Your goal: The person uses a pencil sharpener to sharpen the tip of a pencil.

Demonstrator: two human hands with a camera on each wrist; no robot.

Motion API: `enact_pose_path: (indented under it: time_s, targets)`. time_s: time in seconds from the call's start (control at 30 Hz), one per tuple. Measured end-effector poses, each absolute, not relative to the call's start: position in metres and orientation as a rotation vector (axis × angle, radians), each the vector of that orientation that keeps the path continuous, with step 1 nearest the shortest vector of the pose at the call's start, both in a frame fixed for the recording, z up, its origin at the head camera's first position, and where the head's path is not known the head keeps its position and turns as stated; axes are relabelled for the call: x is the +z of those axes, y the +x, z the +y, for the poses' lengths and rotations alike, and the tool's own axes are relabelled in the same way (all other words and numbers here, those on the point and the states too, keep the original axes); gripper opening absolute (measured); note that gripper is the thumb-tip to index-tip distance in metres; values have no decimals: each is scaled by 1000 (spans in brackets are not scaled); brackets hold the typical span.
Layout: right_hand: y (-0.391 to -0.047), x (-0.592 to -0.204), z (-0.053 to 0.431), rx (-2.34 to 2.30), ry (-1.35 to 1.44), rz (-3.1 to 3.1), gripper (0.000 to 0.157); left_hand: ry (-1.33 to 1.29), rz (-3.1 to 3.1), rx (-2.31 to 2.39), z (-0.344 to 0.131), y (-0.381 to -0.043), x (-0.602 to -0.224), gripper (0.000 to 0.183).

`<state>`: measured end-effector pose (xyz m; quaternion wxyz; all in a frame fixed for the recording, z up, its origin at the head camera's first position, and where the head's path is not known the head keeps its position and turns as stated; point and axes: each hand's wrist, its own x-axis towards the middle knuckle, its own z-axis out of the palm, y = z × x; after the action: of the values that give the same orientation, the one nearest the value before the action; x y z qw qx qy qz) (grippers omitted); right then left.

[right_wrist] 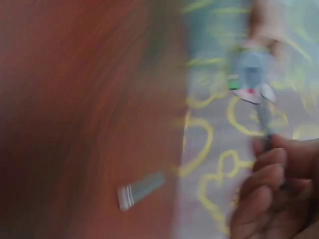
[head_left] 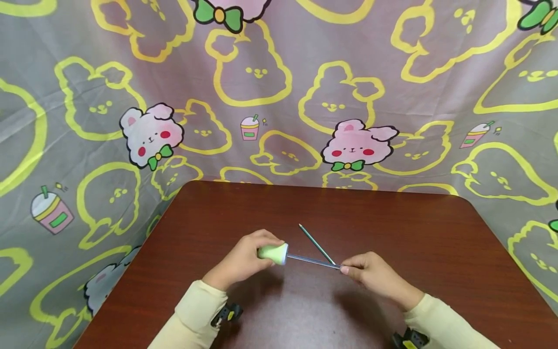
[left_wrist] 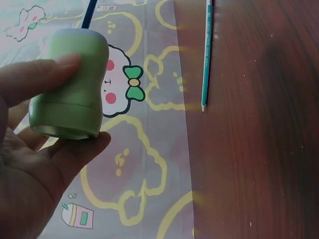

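Note:
A light green pencil sharpener with a waisted body is gripped between the thumb and fingers of my left hand. Its pale blue end faces right, and a dark pencil runs from it toward my right hand. The fingertips and thumb of that hand pinch the pencil's far end. In the left wrist view the sharpener shows its rounded green side, with the dark pencil rising from its end. The right wrist view is blurred; there the dark pencil lines up with the sharpener's blue end.
A teal pencil lies on the brown table, tip pointing away, its near end just behind the held pencil. A curtain printed with cartoon rabbits hangs along the table's back and sides.

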<state>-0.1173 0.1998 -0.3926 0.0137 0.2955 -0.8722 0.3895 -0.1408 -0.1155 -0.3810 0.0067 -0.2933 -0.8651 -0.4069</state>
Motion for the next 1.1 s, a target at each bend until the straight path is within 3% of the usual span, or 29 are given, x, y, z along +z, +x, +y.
enact_pose_path:
  time_s: [0.1,0.17,0.4,0.6,0.9,1.0,1.1]
  targets:
    - [-118,-388,200,1421,733,-2923,14,-929,-2714,-1245,-115,-141,-382,41]
    - [-117,-391,200,1198,789,-2866,15,-916,-2718,-1246,-115,-141,-383,41]
    - [-123,-402,199,407,941,-2083,44,-851,-2716,-1315,-118,-141,-382,44]
    - [-127,-396,198,292,1036,-1799,32,-867,-2710,-1329,-119,-139,-380,43]
    - [-129,-394,198,289,1046,-1776,31,-935,-2616,-1240,-117,-136,-377,41]
    - [-129,-398,201,299,1029,-1857,35,-945,-2584,-1198,-115,-134,-377,41]
    - [-125,-398,206,539,1116,-2231,29,-980,-2557,-1098,-114,-133,-376,39]
